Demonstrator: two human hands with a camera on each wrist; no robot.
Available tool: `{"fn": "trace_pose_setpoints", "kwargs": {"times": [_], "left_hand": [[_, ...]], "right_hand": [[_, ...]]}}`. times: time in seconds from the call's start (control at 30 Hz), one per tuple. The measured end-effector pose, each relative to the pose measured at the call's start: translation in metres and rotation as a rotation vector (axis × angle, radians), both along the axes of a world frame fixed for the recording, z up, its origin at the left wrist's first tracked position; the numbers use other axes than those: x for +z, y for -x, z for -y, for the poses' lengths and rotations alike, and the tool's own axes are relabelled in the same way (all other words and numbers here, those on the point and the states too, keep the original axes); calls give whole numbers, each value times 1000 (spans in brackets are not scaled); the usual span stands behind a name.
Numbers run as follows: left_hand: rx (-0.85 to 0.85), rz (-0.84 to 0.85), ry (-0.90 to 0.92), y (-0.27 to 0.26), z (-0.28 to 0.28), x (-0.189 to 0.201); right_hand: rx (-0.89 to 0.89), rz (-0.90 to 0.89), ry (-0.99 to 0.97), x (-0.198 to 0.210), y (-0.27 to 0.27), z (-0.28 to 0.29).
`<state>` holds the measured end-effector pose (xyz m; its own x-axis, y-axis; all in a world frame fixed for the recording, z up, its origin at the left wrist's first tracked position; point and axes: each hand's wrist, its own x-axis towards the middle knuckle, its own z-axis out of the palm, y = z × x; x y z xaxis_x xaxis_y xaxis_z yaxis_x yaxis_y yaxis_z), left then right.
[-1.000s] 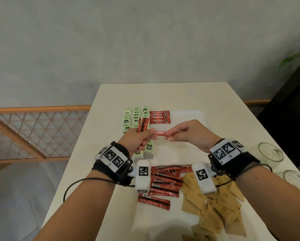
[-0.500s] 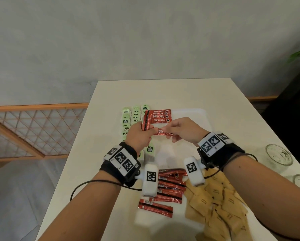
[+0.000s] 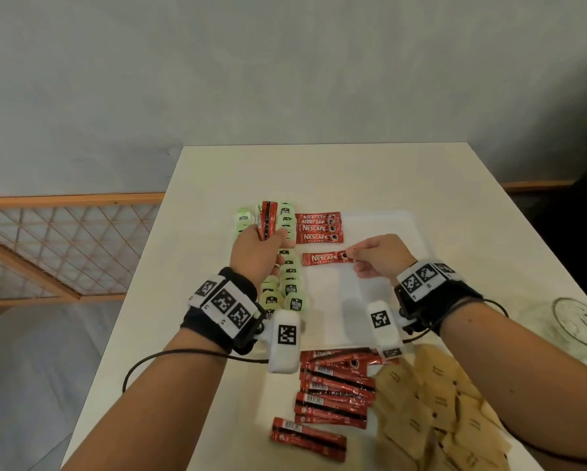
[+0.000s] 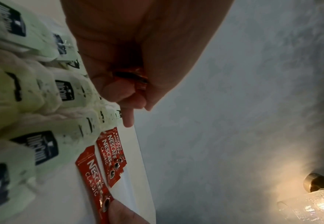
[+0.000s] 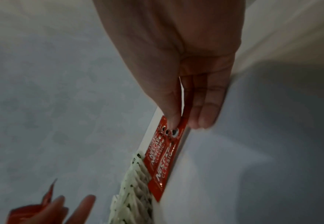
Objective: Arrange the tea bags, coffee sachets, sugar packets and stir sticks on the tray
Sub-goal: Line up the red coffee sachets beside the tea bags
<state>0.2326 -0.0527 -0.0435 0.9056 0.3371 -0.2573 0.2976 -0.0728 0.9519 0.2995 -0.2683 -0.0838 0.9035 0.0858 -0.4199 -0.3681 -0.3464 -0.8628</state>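
- While the right hand (image 3: 380,256) pinched one end of a single Nescafé Classic coffee sachet (image 3: 326,259) between thumb and fingertips, that sachet lay flat on the white tray (image 3: 380,226), just near of the row already set down.
- That row of coffee sachets (image 3: 318,228) sat overlapped at the far part of the tray, labels up, immediately right of the tea bags.
- The left hand (image 3: 260,253) was curled round a small bundle of coffee sachets (image 3: 267,219), held upright above the tea bags; in the left wrist view only the crumpled red ends showed inside the fist, with one finger pointing outward.
- Pale green tea bags (image 3: 287,287) ran in overlapping columns from near to far along the tray's left side, partly covered by the left hand.
- A loose pile of coffee sachets (image 3: 333,389) lay on the cream table (image 3: 319,171) at the near edge of the tray, one more sachet slightly apart, nearer still.
- Brown sugar packets (image 3: 434,409) were heaped on the table to the right of that pile, touching it.
- A clear glass dish (image 3: 579,322) stood near the table's right edge; its contents were too blurred to tell, possibly nothing.
- Both wrists wore black bands with printed square markers and white camera units.
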Motion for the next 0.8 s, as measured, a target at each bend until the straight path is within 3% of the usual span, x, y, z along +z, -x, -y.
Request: {"fn": "trace_pose_setpoints", "kwargs": {"times": [0.27,0.53,0.67,0.8], "left_hand": [[-9,-34,84,-8,-14,5],[-18,-66,169,-5,-23,5],[-105,-72,212,2,-17,6],[-270,-118,188,13,-6,8]], "right_hand": [[-37,35,156,-8,-30,-22],[-46,45,177,-6,-40,-26],[-82,55,177,-3,-33,-24],[-61,135,21,11,-12,-22]]}}
